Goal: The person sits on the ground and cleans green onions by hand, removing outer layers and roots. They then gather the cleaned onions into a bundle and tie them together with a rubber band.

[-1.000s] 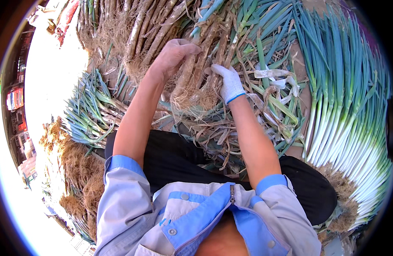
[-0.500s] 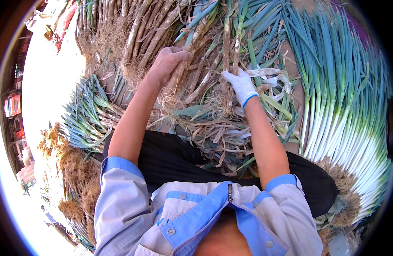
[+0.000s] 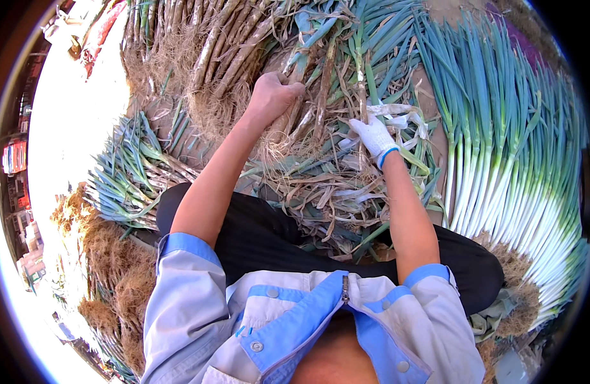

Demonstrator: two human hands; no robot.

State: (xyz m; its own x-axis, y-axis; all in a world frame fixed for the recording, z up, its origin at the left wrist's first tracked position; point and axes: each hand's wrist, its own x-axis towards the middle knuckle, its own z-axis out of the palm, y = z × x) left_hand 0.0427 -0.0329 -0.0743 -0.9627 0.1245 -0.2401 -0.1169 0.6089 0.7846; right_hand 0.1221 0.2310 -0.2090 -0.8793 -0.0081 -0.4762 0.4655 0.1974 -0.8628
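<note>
My bare left hand (image 3: 274, 100) is closed around the lower part of a few unpeeled green onions (image 3: 283, 123), whose pale roots hang below the fist. My right hand (image 3: 374, 137), in a white glove with a blue cuff, grips a single brown-skinned green onion (image 3: 361, 89) near its lower end. That stalk points away from me, its leaves at the far side. Another muddy stalk (image 3: 325, 89) lies between the two hands. Under both hands spreads a heap of dry peeled skins and leaves (image 3: 327, 192). The right fingertips are partly hidden.
At the right lies a long row of cleaned green onions (image 3: 500, 141) with white stems. Unpeeled ones (image 3: 224, 45) are piled at the far left. A smaller bunch (image 3: 138, 169) rests by my left knee, with root clumps (image 3: 125, 275) nearer me.
Both hands have shifted slightly right, the right one also a little nearer. The right hand's stalk now stands apart from the muddy stalk that was close beside it.
</note>
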